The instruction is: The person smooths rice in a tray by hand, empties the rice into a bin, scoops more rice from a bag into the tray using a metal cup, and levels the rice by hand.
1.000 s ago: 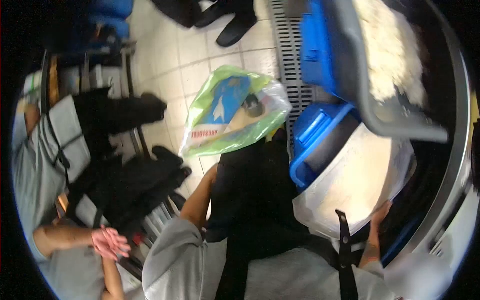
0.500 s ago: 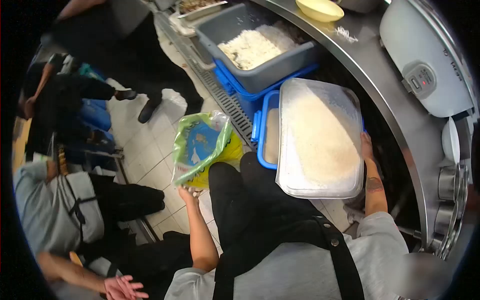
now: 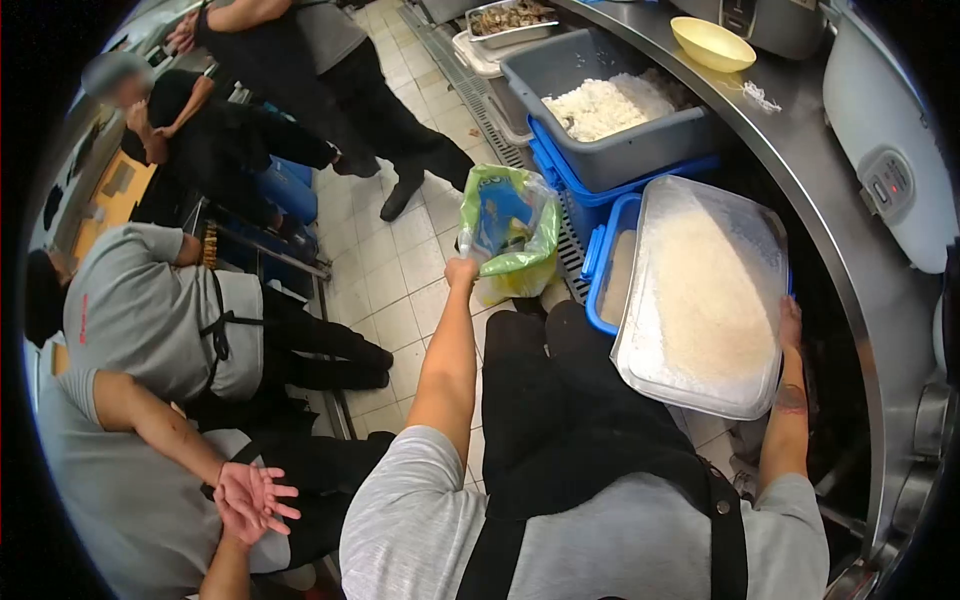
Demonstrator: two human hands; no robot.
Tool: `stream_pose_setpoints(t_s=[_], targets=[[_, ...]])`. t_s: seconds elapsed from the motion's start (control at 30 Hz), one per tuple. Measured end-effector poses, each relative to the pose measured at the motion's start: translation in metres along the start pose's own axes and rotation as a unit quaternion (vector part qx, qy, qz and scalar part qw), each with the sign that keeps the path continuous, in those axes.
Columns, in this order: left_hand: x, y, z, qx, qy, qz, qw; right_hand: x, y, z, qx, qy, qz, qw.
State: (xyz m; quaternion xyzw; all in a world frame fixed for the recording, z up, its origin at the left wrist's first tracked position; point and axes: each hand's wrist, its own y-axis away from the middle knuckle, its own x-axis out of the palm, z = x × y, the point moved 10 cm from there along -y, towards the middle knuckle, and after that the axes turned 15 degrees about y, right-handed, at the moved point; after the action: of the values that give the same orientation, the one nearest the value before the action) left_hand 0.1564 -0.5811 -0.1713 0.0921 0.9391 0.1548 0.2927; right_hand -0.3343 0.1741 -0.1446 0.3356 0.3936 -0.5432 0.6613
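My left hand (image 3: 461,270), its arm stretched out, is closed on the near rim of a green-and-yellow plastic bag (image 3: 545,262). The bag's mouth gapes, showing a blue inner side and some contents I cannot make out. At the right, my right hand (image 3: 790,322) grips the edge of a large translucent plastic lid (image 3: 640,365); its fingers are partly hidden. This lid sits askew over a blue-rimmed bin (image 3: 592,262), which holds pale grains. More pale grains (image 3: 705,290) show at the lid, but whether on or under it I cannot tell.
A grey tub (image 3: 640,155) of white rice stands on another blue bin (image 3: 575,185) ahead. A steel counter (image 3: 790,170) curves along the right, bearing a yellow bowl (image 3: 712,44) and a rice cooker (image 3: 885,130). Several people stand at the left, one with hands (image 3: 255,500) behind the back.
My left hand has moved the bag forward and closer to the blue bin, and my arm is straighter. My right hand remains at the lid. The view has shifted left.
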Motion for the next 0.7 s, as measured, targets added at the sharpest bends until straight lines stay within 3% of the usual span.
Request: stream_pose_setpoints(t_s=[0.1,0.3,0.37,0.43,0.5,0.6,0.63,0.7], targets=[[-0.035,0.030,-0.039,0.131,-0.059,-0.051,0.988,-0.005,0.002,-0.002,-0.010,0.008,0.000,1.000],[-0.066,-0.010,-0.029,0.161,-0.104,-0.005,0.981,-0.009,0.017,-0.010,0.046,-0.049,-0.016,0.998],[-0.041,-0.064,0.000,0.102,-0.174,0.068,0.977,-0.001,0.016,-0.030,0.066,-0.038,-0.006,0.997],[-0.041,-0.031,-0.021,0.016,-0.054,0.095,0.994,-0.006,0.022,-0.027,0.075,-0.024,-0.033,0.996],[-0.034,-0.049,-0.034,0.136,-0.255,0.059,0.956,-0.004,0.029,-0.020,0.109,-0.048,-0.009,0.993],[-0.054,0.103,-0.148,0.362,-0.273,-0.248,0.856,-0.019,0.033,-0.003,0.096,-0.035,-0.059,0.993],[-0.034,0.122,-0.162,0.437,-0.184,-0.147,0.868,-0.009,0.034,-0.016,0.113,-0.029,-0.058,0.992],[0.016,0.172,-0.179,0.552,-0.008,0.031,0.833,-0.002,0.046,-0.018,0.140,-0.079,-0.034,0.986]])
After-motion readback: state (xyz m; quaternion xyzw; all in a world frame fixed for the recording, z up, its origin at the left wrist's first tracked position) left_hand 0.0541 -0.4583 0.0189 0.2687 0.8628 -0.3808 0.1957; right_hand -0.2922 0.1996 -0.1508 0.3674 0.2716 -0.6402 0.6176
